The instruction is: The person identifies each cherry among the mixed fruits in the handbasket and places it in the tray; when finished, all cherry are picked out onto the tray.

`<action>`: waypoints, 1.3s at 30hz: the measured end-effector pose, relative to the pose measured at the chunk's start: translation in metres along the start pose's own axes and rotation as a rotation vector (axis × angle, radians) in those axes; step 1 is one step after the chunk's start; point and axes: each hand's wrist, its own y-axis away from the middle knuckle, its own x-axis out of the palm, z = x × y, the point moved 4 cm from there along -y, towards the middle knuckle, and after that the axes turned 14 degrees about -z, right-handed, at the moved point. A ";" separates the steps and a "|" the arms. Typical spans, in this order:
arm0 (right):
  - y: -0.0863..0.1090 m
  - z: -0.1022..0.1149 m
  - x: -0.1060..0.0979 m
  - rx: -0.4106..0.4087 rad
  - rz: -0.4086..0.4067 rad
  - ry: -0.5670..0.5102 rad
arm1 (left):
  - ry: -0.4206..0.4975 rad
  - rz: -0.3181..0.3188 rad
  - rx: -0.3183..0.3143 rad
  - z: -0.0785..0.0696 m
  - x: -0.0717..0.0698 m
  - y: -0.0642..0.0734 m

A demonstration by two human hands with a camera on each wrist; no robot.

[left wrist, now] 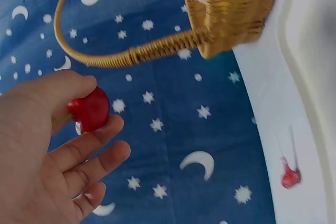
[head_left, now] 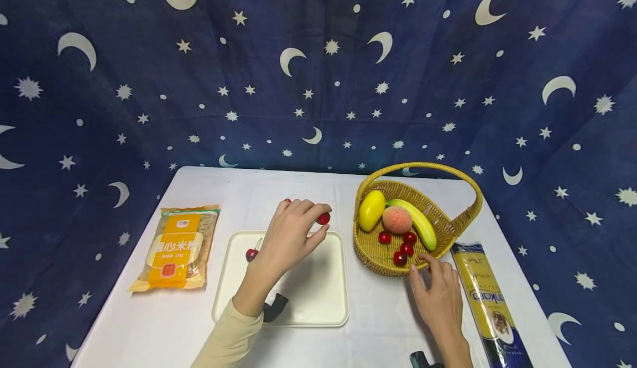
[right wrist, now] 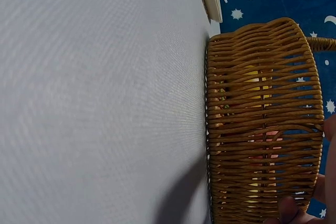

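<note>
Right hand (head_left: 439, 296), fingers bent, holds the near rim of the wicker basket (head_left: 374, 262); left hand (head_left: 292, 235), otherwise loosely open, pinches a cherry (head_left: 324, 219) near the far right corner of the white tray (head_left: 318, 296).

On the white counter (head_left: 378, 312) there are an orange packet (head_left: 175, 249), a cream tray (head_left: 318, 301), one cherry (left wrist: 290, 177) beyond it, a wicker basket (head_left: 442, 219) and a blue-yellow packet (head_left: 489, 301).
</note>
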 end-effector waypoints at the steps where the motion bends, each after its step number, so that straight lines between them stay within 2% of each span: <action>1: 0.000 0.000 0.000 0.000 0.000 -0.001 | -0.006 -0.007 -0.010 0.003 -0.001 0.003; 5: -0.001 0.000 0.000 0.006 0.002 -0.009 | -0.021 -0.028 -0.048 0.017 -0.004 0.016; 10: -0.001 0.000 0.000 0.008 0.007 -0.014 | -0.068 -0.015 -0.099 0.037 -0.001 0.039; 19: -0.002 0.001 0.001 -0.004 0.000 -0.008 | -0.145 0.060 -0.184 0.061 0.013 0.073; 24: -0.001 0.001 0.001 0.001 -0.001 -0.008 | -0.182 0.120 -0.204 0.070 0.026 0.089; 28: 0.000 0.001 0.001 0.004 0.000 -0.008 | -0.202 0.156 -0.195 0.072 0.036 0.098; 39: 0.000 0.000 0.002 0.010 0.011 -0.004 | -0.229 0.181 -0.171 0.073 0.049 0.110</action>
